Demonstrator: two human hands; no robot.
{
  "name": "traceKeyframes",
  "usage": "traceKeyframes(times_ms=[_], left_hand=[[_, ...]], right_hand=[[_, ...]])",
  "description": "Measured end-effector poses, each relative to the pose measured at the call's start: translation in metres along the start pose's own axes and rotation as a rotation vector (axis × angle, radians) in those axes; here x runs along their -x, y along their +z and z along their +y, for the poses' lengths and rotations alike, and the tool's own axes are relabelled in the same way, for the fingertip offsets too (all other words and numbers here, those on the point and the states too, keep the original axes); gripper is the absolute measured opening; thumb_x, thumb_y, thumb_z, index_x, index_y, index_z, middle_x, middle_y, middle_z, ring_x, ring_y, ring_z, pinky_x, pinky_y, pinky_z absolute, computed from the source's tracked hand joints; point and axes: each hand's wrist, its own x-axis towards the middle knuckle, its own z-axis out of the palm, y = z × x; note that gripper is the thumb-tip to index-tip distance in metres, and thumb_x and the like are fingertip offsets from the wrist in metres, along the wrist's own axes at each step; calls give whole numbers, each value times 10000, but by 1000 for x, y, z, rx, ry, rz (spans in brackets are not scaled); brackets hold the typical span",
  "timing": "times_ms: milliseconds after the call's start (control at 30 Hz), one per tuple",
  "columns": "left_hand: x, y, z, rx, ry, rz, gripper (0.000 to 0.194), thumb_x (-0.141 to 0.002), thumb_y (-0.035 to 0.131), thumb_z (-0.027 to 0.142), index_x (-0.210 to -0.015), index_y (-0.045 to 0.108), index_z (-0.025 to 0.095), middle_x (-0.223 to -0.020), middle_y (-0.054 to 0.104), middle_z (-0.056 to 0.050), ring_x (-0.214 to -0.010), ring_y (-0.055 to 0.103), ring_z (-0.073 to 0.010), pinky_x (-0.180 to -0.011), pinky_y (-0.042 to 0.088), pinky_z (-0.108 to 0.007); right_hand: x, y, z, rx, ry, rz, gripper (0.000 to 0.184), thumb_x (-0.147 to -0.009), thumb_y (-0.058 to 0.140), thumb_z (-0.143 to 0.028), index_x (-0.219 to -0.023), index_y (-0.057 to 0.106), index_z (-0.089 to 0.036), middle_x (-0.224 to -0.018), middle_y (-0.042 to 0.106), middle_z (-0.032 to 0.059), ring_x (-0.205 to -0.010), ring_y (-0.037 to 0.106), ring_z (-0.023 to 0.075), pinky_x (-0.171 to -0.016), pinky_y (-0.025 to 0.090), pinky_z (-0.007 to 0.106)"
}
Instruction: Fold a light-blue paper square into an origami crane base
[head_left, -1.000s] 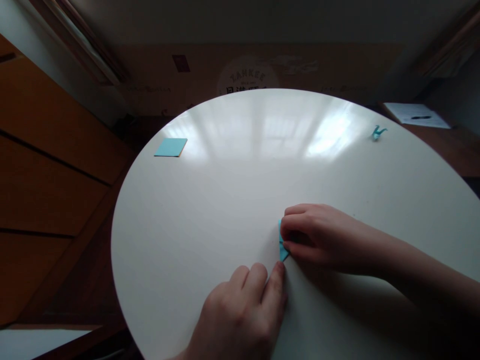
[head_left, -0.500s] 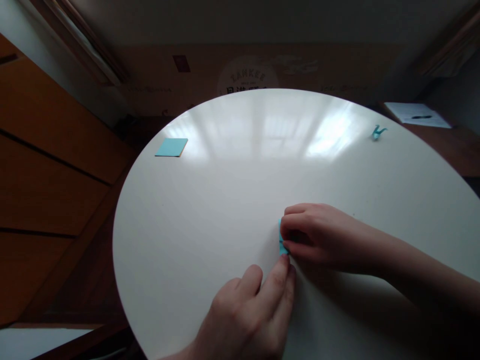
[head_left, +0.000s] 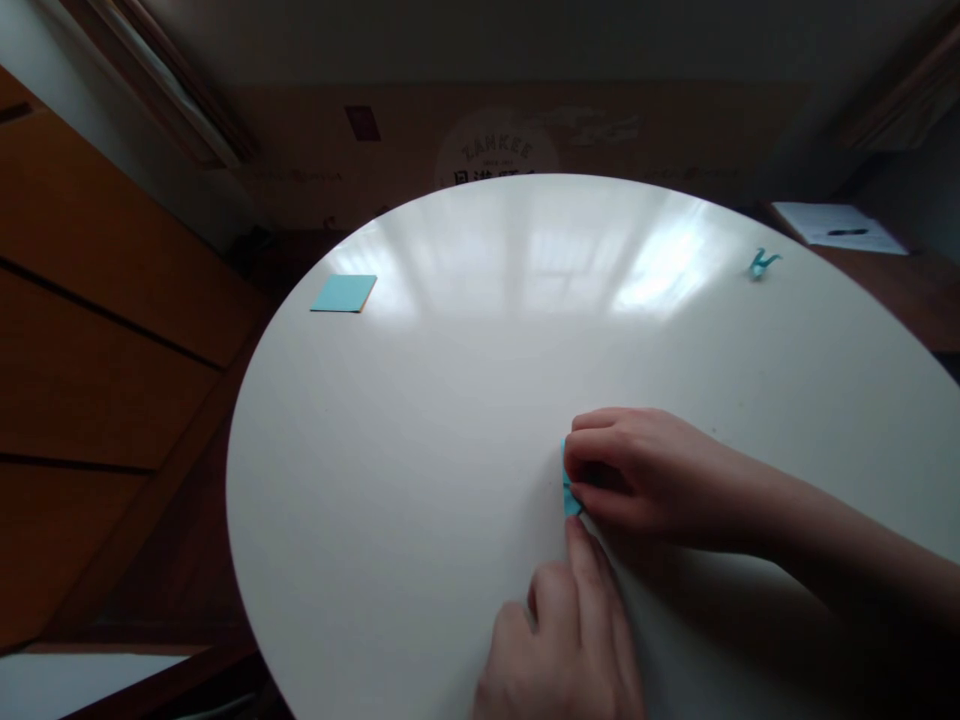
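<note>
A small folded piece of blue origami paper (head_left: 571,502) rests on the white table, mostly covered by fingers. My right hand (head_left: 630,465) is closed over it from the right, thumb and curled fingers pinching its edge. From below comes my left hand (head_left: 566,635), its index finger stretched out with the tip at the paper's near end. The other fingers of that hand are partly bent or hidden, and nothing shows held in it.
A stack of square blue paper (head_left: 344,293) lies at the table's far left. At the far right stands a small folded blue paper crane (head_left: 761,264). Beyond the white table (head_left: 405,430), a sheet with a pen (head_left: 847,232) lies on a brown surface.
My left hand has shifted right and turned, its index finger now pointing more straight ahead at the paper's near end. My right hand keeps its pinch almost unmoved.
</note>
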Motion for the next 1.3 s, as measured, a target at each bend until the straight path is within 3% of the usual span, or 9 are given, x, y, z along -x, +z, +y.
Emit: traceKeyframes(times_ms=[133, 333, 933, 1167, 1300], left_hand=[[-9, 2, 18, -37, -80, 33, 384, -884, 484, 213, -1162, 707, 72, -1151, 669, -215, -571, 501, -179, -330, 363, -256], [-12, 0, 25, -104, -116, 26, 410, -866, 499, 217, -1162, 689, 6, -1138, 661, -257, -547, 484, -154, -355, 355, -236], [-4, 10, 30, -105, -107, 87, 394, -836, 518, 203, -1146, 722, 69, -1127, 678, -235, -519, 437, -145, -346, 312, -212], [-8, -5, 3, 80, -76, -56, 432, -851, 463, 106, -1229, 650, 12, -1191, 662, -212, -589, 580, -170, -384, 466, -239], [-2, -1, -15, 208, -12, -51, 496, -827, 442, 65, -1295, 602, 21, -1255, 638, -191, -636, 635, -181, -402, 508, -234]], right_hand=[[0, 0, -1, -4, 11, -6, 86, -779, 596, -143, -711, 555, -175, -754, 562, -31, -653, 458, 103, -593, 327, 251], [0, 0, 0, 0, -24, 3, 106, -797, 597, -159, -707, 542, -167, -762, 562, -27, -668, 463, 101, -590, 312, 253], [0, -2, -1, -7, -16, -6, 98, -805, 588, -166, -714, 550, -163, -774, 573, -21, -669, 469, 99, -592, 309, 254], [0, -1, 0, -17, -32, 14, 109, -813, 599, -170, -715, 550, -162, -773, 566, -12, -675, 470, 104, -592, 311, 252], [-1, -3, 1, -55, -28, -9, 95, -820, 605, -166, -730, 574, -168, -789, 574, -21, -677, 475, 99, -602, 332, 243]])
